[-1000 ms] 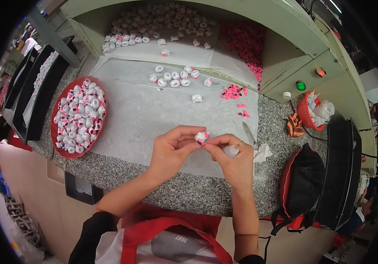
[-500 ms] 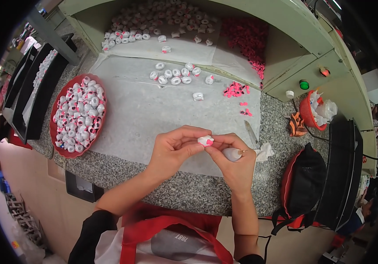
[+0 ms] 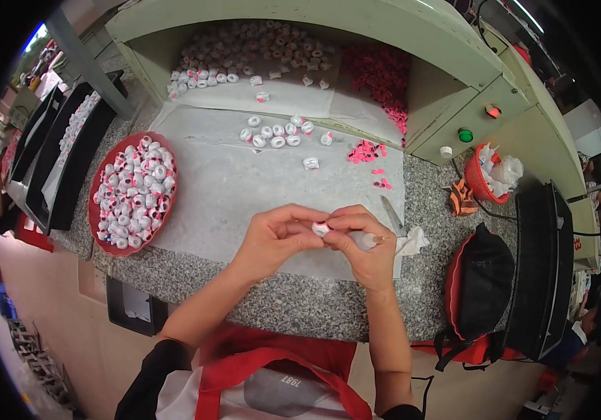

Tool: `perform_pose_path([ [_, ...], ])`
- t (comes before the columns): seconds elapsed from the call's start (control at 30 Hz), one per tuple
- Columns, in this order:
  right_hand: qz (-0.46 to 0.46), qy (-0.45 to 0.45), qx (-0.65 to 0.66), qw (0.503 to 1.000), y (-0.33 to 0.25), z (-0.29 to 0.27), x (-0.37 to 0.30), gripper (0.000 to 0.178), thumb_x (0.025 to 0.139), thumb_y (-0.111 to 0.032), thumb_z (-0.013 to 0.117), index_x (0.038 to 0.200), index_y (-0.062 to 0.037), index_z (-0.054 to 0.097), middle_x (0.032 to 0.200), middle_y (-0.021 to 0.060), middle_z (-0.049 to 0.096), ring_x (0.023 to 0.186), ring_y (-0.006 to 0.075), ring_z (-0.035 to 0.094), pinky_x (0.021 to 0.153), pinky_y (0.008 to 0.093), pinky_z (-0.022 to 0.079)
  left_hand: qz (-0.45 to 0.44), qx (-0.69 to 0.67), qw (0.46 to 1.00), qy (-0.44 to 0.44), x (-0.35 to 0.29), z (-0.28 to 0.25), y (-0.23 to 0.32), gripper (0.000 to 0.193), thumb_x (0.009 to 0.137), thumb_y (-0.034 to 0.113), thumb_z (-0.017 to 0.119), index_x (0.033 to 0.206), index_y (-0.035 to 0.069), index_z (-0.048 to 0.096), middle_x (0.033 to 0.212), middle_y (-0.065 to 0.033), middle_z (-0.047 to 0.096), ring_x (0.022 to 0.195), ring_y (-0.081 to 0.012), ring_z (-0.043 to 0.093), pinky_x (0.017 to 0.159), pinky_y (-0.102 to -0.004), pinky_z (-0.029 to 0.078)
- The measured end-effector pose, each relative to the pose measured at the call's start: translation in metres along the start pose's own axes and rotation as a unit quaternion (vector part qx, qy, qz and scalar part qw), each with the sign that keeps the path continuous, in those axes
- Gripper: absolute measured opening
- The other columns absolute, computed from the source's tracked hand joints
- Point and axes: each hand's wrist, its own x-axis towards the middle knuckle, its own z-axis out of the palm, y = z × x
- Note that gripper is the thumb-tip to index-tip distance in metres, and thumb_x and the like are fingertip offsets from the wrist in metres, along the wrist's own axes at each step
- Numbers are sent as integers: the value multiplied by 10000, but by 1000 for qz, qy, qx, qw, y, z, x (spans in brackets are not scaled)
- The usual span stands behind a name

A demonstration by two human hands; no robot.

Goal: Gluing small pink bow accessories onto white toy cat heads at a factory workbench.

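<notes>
My left hand (image 3: 277, 236) and my right hand (image 3: 365, 243) meet above the near part of a white sheet (image 3: 244, 189) on the granite counter. Between their fingertips they pinch a small white roll with a pink spot (image 3: 321, 228). My right hand also holds a small white tube-like piece (image 3: 367, 241) that sticks out toward the right. A round red tray (image 3: 95, 210) full of similar white-and-pink rolls lies to the left. Several loose white rolls (image 3: 277, 133) and small pink pieces (image 3: 367, 151) lie farther back on the sheet.
A pale green shelf unit (image 3: 412, 42) at the back holds heaps of white rolls (image 3: 244, 52) and pink pieces (image 3: 384, 73). A red basket (image 3: 482, 178), a black bag (image 3: 479, 280), a blade (image 3: 393, 214) and black trays (image 3: 55, 150) surround the work area.
My hands have drawn closer together around the small roll, covering more of it; they stay over the same spot near the counter's front.
</notes>
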Motion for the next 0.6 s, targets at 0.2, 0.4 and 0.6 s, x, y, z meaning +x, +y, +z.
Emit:
perform_pose_path([
  [0.2,102,3,170,980,5,5,-2,121,736,3,639,849,31,609,907,125,568,692,137,564,568,229,466,-9,-19,1000,1,-4,0,0,234,760,-69,569,990,-59,532,878,-149,603,740,-197,623,623,-256,517],
  [0.4,125,43,225,965,13,19,-2,85,751,-20,634,762,27,564,888,133,571,645,123,552,556,225,461,-14,-21,999,21,-4,-3,3,180,760,-72,566,938,-56,538,859,-159,609,704,-190,622,599,-257,517],
  [0.6,135,20,97,986,4,36,-7,108,757,-32,606,748,-3,503,877,125,572,597,126,546,550,240,457,82,205,971,97,-26,-32,30,162,743,-41,605,890,-32,537,823,-113,611,706,-151,608,637,-230,504],
])
